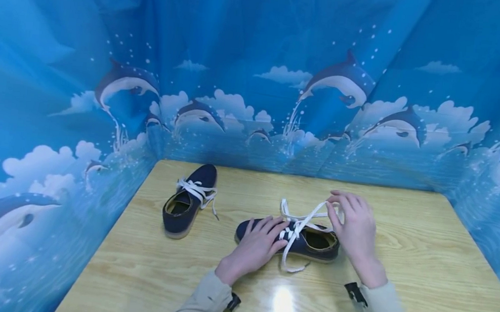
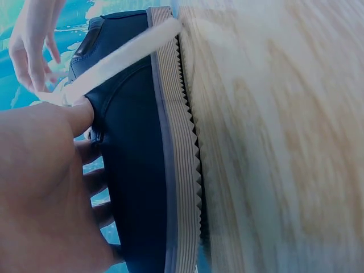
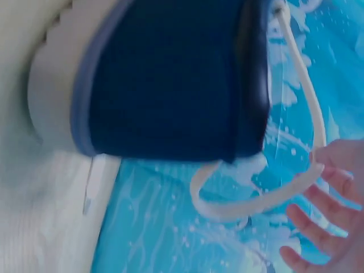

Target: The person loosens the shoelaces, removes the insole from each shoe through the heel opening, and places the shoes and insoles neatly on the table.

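A navy shoe [image 1: 330, 252] with a pale ribbed sole lies sole-down on the table, toe to the left. My left hand [image 1: 254, 249] rests over its front, fingers spread across the upper, thumb beside the lacing. In the left wrist view the shoe's side [image 2: 136, 142] shows close by. Above the heel opening, my right hand [image 1: 358, 232] pinches a white shoelace [image 1: 316, 213] between thumb and index finger. That lace [image 3: 256, 207] hangs in a curve from the fingertips in the right wrist view. The other lace end [image 1: 286, 258] droops over the near side onto the table.
A matching navy shoe [image 1: 183, 223] stands at the table's back left, its white laces [image 1: 198, 189] loosely gathered on top. The wood-grain table [image 1: 423, 270] is bounded behind and at the sides by a blue dolphin-print curtain [image 1: 241, 51].
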Motion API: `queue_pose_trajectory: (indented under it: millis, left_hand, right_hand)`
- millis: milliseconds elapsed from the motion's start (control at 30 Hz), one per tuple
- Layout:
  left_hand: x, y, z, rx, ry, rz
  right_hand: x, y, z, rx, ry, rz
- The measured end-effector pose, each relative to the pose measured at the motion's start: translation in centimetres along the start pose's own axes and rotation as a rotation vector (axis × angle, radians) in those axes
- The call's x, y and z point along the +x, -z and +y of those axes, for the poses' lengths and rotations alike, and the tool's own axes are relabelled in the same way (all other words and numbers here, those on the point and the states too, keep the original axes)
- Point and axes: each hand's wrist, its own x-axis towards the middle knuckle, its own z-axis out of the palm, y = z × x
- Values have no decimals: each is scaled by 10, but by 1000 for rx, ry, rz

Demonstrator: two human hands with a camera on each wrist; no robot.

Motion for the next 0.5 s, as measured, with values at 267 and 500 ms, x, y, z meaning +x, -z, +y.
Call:
queue_pose_trajectory:
  millis: [267, 500]
  left_hand:
    - [1, -1, 1, 13, 12, -15]
    - [1, -2, -1, 7, -1, -3]
  right_hand:
    - [-1, 3, 6, 68, 33, -181]
    - [-9, -9, -2, 140, 210, -392]
